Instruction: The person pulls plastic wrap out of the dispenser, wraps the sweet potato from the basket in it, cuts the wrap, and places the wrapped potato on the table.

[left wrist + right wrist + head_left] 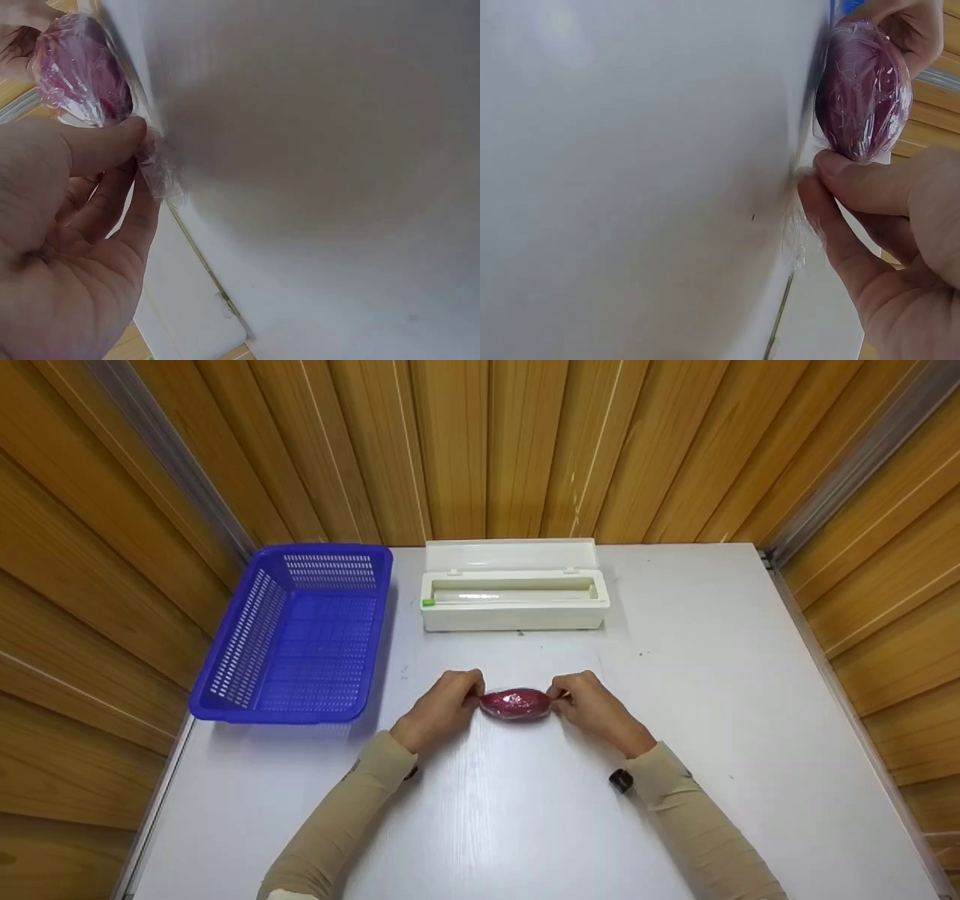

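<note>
A purplish-red oval object [516,703], tightly wrapped in clear cling film, lies crosswise between both hands; its exact kind is hard to tell. My left hand [444,706] pinches the twisted film end at its left side between thumb and fingertips. In the left wrist view a crumpled film tail [160,169] sticks out past those fingers. On the opposite side, my right hand [595,711] pinches the other film end, and a loose film tail [802,238] hangs beyond the fingertips in the right wrist view. The wrap looks shiny and wrinkled over the object.
A white cling film dispenser [514,619], lid raised, stands behind the hands with a film roll [517,595] inside. At the left is a blue plastic basket [367,660] with slotted walls. Wood-panelled walls [517,450] border the white table [720,720].
</note>
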### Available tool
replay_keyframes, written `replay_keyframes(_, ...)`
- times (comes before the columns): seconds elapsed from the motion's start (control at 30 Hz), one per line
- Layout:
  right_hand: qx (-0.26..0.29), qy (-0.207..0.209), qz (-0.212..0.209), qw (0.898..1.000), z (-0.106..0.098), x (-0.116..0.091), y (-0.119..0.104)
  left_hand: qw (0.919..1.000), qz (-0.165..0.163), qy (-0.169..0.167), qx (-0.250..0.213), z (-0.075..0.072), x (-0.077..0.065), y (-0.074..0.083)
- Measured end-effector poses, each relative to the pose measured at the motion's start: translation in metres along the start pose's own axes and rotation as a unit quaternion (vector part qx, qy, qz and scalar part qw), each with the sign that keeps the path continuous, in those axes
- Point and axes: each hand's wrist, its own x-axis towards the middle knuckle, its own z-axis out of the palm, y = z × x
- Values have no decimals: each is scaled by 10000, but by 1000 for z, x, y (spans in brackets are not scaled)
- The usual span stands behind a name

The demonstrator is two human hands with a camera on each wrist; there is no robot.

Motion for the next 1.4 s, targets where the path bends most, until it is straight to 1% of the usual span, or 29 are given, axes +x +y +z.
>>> replay_keyframes(0.07,311,78,31,9995,-1,-2,0,9997,-28,115,-208,0,-1,0)
replay_keyframes(0.2,1022,349,38,9941,-1,-6,0,9959,-332,330,-779,0,-3,1)
replay_keyframes(0.27,1259,554,39,9905,-1,-7,-1,9911,-573,380,-1138,0,-3,2)
replay_keyframes(0.37,1541,843,131,9844,0,-10,-2,9811,-758,496,-1707,1,-5,3)
replay_keyframes(0.5,1849,1176,255,9754,4,-12,-2,9608,-987,755,-2480,4,-6,5)
replay_keyframes(0.67,2278,1385,305,9633,9,-15,0,9332,-1168,1151,-3199,11,-9,6)
replay_keyframes(0.77,2620,1341,288,9553,11,-17,1,9134,-1228,1377,-3628,15,-9,6)
replay_keyframes(0.87,3114,1252,405,9411,13,-18,1,9004,-1266,1518,-3875,19,-9,7)
replay_keyframes(0.93,3467,1183,540,9289,13,-19,0,8979,-1301,1575,-3899,20,-8,8)
replay_keyframes(1.0,3703,1167,655,9192,13,-20,-1,9015,-1336,1641,-3775,21,-8,10)
replay_keyframes(1.07,3824,1155,684,9142,12,-21,-4,9070,-1409,1736,-3568,21,-8,11)
replay_keyframes(1.13,3833,1148,657,9141,12,-21,-6,9099,-1476,1853,-3406,21,-8,13)
replay_keyframes(1.23,3861,1158,627,9130,13,-21,-7,9095,-1568,1973,-3305,21,-8,15)
replay_keyframes(1.33,3931,1163,670,9096,13,-22,-8,9055,-1624,2025,-3356,21,-8,16)
replay_keyframes(1.4,3971,1167,725,9074,14,-22,-8,9047,-1667,2035,-3353,21,-8,17)
